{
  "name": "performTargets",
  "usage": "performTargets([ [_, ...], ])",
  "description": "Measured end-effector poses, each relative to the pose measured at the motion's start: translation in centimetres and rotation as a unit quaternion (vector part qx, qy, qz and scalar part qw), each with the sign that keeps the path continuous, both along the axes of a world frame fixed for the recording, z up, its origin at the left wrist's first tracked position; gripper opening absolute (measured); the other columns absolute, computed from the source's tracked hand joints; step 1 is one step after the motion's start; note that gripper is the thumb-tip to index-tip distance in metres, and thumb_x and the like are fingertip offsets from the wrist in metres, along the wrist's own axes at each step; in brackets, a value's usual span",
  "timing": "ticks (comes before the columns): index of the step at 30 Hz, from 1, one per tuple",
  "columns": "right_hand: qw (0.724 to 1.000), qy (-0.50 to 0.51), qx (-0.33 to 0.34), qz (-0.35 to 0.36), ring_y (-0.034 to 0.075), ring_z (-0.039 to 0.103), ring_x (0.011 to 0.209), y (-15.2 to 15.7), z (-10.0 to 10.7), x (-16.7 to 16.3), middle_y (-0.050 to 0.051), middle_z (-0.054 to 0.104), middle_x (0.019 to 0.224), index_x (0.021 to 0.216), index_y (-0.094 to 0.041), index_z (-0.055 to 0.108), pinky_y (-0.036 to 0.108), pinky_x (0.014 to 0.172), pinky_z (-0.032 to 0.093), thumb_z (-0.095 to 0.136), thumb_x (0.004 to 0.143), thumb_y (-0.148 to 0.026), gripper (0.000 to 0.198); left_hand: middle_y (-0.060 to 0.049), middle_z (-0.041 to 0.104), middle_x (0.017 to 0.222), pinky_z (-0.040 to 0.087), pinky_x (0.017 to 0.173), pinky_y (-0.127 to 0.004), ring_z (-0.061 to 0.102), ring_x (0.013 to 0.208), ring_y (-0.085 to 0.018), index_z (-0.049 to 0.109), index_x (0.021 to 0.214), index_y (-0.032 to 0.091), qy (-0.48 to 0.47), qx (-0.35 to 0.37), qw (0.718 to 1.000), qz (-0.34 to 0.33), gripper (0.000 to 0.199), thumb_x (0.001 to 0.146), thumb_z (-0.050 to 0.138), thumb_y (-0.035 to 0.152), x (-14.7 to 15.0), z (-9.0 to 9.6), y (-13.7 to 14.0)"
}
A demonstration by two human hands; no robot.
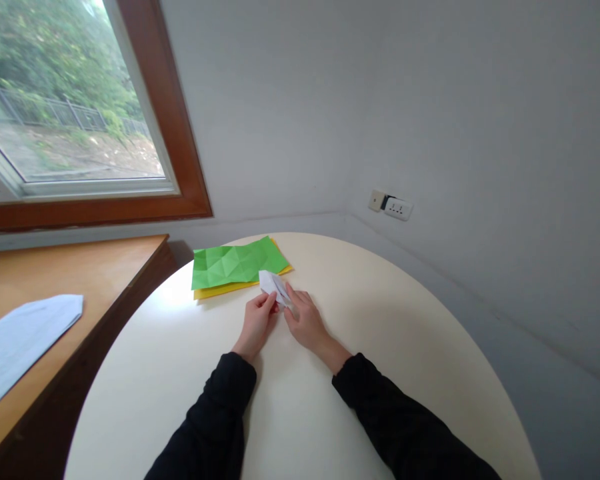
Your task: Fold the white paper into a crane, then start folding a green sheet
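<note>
Foliage (55, 47) and a metal fence (77, 115) show at the far left through a window (100, 189), whose reddish-brown wooden frame (173, 107) stands against a pale wall (275, 107). Below the window is a wooden desk (115, 257), with a whitish, flat, folded item (27, 333) lying on it near the left edge of the view; whether it is cloth or paper is hard to tell. Next to the desk stands a round, cream-coloured table (405, 347). Toward its far side lies a creased green sheet (230, 265), and beneath that a yellow sheet (220, 291) shows along the near edge and at the right end. The person's left hand (259, 323), in a black sleeve, pinches the near side of a small folded white paper (271, 283) between thumb and fingers. This paper is in front of the green sheet, overlapping its near edge from the camera's viewpoint, close to the middle of the view. On its right is the person's right hand (304, 320), also black-sleeved, with its fingertips at the paper's right edge; whether thumb and forefinger press together there cannot be told. Farther right, a beige wall plate (377, 200) and a white socket (399, 209) sit side by side on the wall.
</note>
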State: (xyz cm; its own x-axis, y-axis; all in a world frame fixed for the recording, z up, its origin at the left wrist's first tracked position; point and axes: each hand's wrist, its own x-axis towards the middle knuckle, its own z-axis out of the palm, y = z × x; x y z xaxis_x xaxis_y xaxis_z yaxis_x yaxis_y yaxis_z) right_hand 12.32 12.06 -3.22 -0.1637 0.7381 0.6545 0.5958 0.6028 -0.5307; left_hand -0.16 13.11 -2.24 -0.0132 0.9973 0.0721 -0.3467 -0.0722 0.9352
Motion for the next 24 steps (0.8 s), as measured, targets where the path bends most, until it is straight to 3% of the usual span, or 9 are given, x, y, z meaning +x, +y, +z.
performTargets([
  [8, 0.998, 0.017, 0.015, 0.067, 0.025, 0.053, 0.106, -0.53, 0.81, -0.04, 0.013, 0.06, 0.119, 0.132, -0.017, 0.048, 0.044, 0.092, 0.045, 0.052, 0.083, -0.024, 0.049, 0.003, 0.05, 0.055, 0.035, 0.053, -0.021, 0.044, 0.053, -0.008, 0.058, 0.06, 0.014, -0.038, -0.005, 0.999, -0.003, 0.034, 0.061, 0.074, 0.044, -0.25, 0.51, -0.22],
  [13, 0.998, 0.042, -0.008, 0.049, 0.023, 0.055, 0.103, -0.46, 0.81, -0.09, 0.012, 0.063, 0.115, 0.128, -0.019, 0.052, 0.04, 0.092, 0.045, 0.047, 0.089, -0.033, 0.042, 0.003, 0.051, 0.057, 0.036, 0.054, -0.021, 0.045, 0.054, -0.008, 0.058, 0.061, 0.014, -0.052, -0.002, 0.999, -0.014, 0.03, 0.063, 0.074, 0.04, -0.28, 0.81, -0.43],
  [17, 0.996, 0.073, -0.008, 0.046, 0.021, 0.058, 0.098, -0.33, 0.82, -0.1, 0.01, 0.066, 0.109, 0.125, -0.02, 0.056, 0.039, 0.089, 0.046, 0.035, 0.094, -0.03, 0.039, 0.003, 0.051, 0.055, 0.035, 0.054, -0.02, 0.046, 0.053, -0.007, 0.058, 0.06, 0.014, -0.057, -0.002, 0.998, -0.026, 0.029, 0.064, 0.074, 0.038, -0.25, 0.97, -0.59],
  [24, 0.994, 0.101, 0.014, 0.025, 0.019, 0.061, 0.09, -0.34, 0.67, -0.26, 0.008, 0.07, 0.1, 0.117, -0.023, 0.062, 0.036, 0.083, 0.049, 0.043, 0.09, -0.023, 0.033, 0.002, 0.054, 0.056, 0.038, 0.057, -0.019, 0.048, 0.055, -0.007, 0.059, 0.06, 0.013, -0.073, -0.01, 0.996, -0.053, 0.03, 0.061, 0.076, 0.037, 0.06, 0.97, -0.72],
])
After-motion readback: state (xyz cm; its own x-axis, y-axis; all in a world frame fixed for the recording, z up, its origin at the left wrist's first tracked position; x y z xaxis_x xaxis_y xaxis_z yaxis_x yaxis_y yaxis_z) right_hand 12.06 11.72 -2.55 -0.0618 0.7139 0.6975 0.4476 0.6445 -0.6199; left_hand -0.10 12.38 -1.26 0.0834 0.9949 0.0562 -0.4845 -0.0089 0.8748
